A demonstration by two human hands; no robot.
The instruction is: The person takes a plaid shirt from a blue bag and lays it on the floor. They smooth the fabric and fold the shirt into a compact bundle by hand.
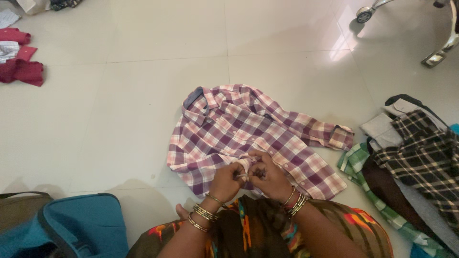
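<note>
A small pink, purple and white checked shirt (239, 131) lies spread on the pale tiled floor, collar pointing away from me, one sleeve stretched to the right. My left hand (225, 181) and my right hand (270, 177) meet at the shirt's near front edge. Both pinch the fabric there, fingers curled tight around it. Gold bangles ring both wrists. My lap, in dark cloth with orange patterns, sits just below the hands.
A heap of checked and grey clothes (416, 162) lies at the right. A blue bag (76, 229) sits at the bottom left. Red and white garments (19, 62) lie at the far left. Chrome chair legs with a wheel (366, 14) stand at the top right.
</note>
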